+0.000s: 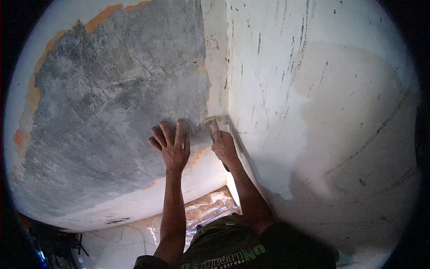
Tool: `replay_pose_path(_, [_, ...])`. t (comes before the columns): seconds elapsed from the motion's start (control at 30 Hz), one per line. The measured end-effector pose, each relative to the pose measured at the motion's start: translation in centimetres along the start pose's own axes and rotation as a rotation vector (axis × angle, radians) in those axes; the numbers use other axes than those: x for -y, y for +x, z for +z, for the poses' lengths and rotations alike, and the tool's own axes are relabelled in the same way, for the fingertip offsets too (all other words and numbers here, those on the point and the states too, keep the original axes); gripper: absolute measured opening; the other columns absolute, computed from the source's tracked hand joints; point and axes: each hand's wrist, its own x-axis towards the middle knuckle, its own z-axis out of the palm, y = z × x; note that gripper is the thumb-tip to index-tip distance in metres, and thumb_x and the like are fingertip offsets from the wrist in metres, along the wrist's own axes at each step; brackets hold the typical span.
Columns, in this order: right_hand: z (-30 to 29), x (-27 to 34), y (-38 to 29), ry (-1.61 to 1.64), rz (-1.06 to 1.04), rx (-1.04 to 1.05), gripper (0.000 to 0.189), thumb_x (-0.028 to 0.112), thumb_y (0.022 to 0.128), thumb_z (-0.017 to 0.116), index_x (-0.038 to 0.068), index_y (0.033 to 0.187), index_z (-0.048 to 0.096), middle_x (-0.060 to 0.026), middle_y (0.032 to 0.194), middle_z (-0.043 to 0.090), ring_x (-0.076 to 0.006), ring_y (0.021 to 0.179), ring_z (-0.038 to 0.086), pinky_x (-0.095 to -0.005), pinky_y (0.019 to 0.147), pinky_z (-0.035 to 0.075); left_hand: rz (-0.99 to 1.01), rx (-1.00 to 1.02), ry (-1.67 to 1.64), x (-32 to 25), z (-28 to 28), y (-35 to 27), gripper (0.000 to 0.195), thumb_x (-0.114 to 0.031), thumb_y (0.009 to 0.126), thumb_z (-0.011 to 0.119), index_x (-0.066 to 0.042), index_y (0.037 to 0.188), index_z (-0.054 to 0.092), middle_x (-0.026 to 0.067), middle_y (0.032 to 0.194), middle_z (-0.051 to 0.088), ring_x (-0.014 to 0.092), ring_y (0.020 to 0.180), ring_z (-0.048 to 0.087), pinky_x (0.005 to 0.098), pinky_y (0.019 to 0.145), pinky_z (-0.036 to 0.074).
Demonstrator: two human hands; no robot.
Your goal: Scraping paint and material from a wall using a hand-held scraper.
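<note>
My right hand [224, 145] grips a scraper [209, 119] by its dark handle, the end of which shows below my palm. Its wide blade lies against the wall at the right border of a grey bare patch [111, 84], close to the room corner. One finger is stretched along the tool toward the blade. To the left, my left hand [173, 148] rests on the grey patch with its fingers spread and nothing in it. Ragged orange paint [104, 16] and white paint [216, 67] border the patch.
A white side wall [268, 101] with dark scratches and stains meets the patched wall just right of my right hand. Below my arms, clear plastic sheeting [208, 210] lies on the floor. Dark objects [60, 245], hard to make out, stand at the lower left.
</note>
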Motion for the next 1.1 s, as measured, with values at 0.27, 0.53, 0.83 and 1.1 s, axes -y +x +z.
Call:
replay_pose_path(0.27, [0.5, 2.1, -1.1, 0.274, 0.088, 0.007, 0.056, 0.054, 0.087, 0.039, 0.007, 0.057, 0.038, 0.0005, 0.046, 0.031, -0.0101, 0.037, 0.036, -0.0280, 0.035, 0.032, -0.009, 0.004, 0.018, 0.2, 0.3, -0.4, 0.054, -0.038, 0.084, 0.053, -0.024, 0.133, 0.034, 0.0216, 0.141, 0.012, 0.049, 0.128, 0.004, 0.0666, 0.095, 0.005])
replay_pose_path(0.53, [1.2, -0.5, -1.1, 0.119, -0.121, -0.035, 0.051, 0.046, 0.089, 0.039, 0.003, 0.064, 0.043, -0.0049, 0.046, 0.036, -0.0144, 0.040, 0.041, -0.0324, 0.040, 0.035, 0.008, -0.049, -0.009, 0.3, 0.4, -0.1, 0.055, -0.037, 0.084, 0.052, -0.024, 0.134, 0.033, 0.0209, 0.142, 0.012, 0.050, 0.127, 0.005, 0.0661, 0.095, 0.003])
replay_pose_path(0.83, [1.3, -3.4, 0.0, -0.071, -0.169, 0.007, 0.022, 0.016, 0.085, 0.050, -0.003, 0.095, 0.048, -0.0147, 0.056, 0.047, -0.0260, 0.048, 0.050, -0.0388, 0.046, 0.041, 0.012, -0.056, -0.003, 0.3, 1.0, 0.0, 0.056, -0.037, 0.084, 0.053, -0.023, 0.134, 0.033, 0.0238, 0.141, 0.012, 0.050, 0.128, 0.004, 0.0657, 0.095, 0.001])
replay_pose_path(1.1, [0.5, 0.2, -0.3, -0.027, -0.040, 0.014, 0.028, 0.026, 0.089, 0.045, -0.002, 0.084, 0.047, -0.0146, 0.055, 0.044, -0.0255, 0.048, 0.046, -0.0390, 0.046, 0.038, -0.003, -0.026, -0.014, 0.3, 1.0, 0.2, 0.054, -0.036, 0.083, 0.053, -0.023, 0.132, 0.035, 0.0225, 0.142, 0.011, 0.050, 0.128, 0.002, 0.0661, 0.095, 0.001])
